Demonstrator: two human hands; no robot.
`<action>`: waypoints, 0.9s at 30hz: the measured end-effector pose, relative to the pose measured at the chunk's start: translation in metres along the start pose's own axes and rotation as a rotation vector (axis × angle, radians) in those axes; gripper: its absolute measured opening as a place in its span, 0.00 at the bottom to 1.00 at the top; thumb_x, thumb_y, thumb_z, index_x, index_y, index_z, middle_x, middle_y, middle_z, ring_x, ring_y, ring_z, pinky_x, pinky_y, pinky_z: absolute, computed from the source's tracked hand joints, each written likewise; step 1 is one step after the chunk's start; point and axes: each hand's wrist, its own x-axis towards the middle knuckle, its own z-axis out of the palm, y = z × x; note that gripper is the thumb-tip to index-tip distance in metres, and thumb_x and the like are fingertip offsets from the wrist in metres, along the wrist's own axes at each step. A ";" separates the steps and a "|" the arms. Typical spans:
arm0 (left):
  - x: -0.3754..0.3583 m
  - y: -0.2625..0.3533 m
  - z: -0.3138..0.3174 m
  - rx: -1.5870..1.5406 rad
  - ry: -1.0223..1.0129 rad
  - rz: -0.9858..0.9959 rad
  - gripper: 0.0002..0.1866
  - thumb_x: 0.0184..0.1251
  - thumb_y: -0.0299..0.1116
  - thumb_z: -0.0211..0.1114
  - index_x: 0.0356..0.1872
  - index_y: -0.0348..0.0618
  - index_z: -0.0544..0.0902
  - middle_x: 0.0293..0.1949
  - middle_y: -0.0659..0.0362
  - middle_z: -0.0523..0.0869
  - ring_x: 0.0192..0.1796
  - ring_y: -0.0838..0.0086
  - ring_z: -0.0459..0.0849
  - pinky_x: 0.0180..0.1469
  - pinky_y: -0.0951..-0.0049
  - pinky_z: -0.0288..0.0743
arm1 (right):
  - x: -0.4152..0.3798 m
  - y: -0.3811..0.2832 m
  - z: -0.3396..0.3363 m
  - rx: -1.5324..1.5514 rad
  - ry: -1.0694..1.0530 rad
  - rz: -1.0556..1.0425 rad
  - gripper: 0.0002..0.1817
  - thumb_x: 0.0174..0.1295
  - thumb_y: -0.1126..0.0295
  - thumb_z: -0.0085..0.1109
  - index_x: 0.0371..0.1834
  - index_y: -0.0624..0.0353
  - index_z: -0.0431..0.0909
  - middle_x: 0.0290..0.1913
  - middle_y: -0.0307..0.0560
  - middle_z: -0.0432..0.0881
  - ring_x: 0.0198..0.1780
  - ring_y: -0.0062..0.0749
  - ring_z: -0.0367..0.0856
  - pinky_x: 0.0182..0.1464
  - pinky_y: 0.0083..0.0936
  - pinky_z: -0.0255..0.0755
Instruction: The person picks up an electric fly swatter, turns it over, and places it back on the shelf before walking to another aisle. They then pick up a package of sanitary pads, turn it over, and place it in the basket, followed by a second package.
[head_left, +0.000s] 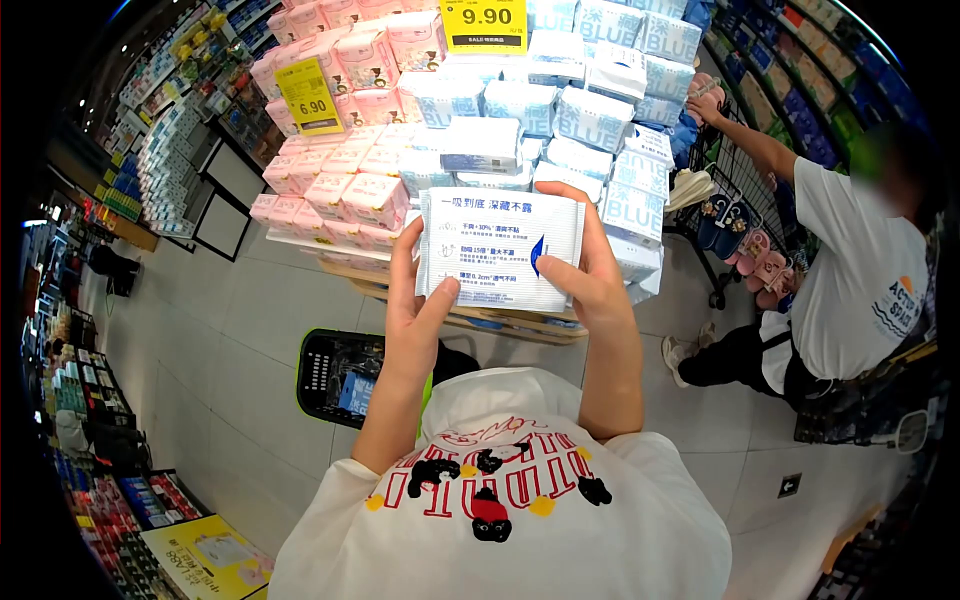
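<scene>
A white pack of sanitary pads (497, 255) with blue Chinese print is held up in front of me, its printed side toward the camera. My left hand (410, 290) grips the pack's left edge, thumb on its lower left corner. On the opposite edge my right hand (590, 265) is closed, with the thumb resting beside a dark blue mark. Just beyond the pack, stacked light blue packs (520, 105) fill the right side of a display. Pink packs (375, 200) are piled on its left side.
Below my left forearm is a black shopping basket with a green rim (303, 375), holding a blue pack. Yellow price signs (310, 95) stand on the display. At right, a person in a white T-shirt (850, 270) reaches past a cart hung with slippers (765, 265).
</scene>
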 end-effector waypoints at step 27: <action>0.003 -0.005 0.002 0.014 -0.026 -0.008 0.35 0.63 0.26 0.56 0.71 0.41 0.53 0.62 0.47 0.67 0.63 0.68 0.69 0.63 0.70 0.64 | 0.001 -0.003 -0.003 -0.047 0.028 0.029 0.32 0.54 0.75 0.56 0.64 0.57 0.61 0.54 0.47 0.72 0.58 0.29 0.69 0.60 0.27 0.62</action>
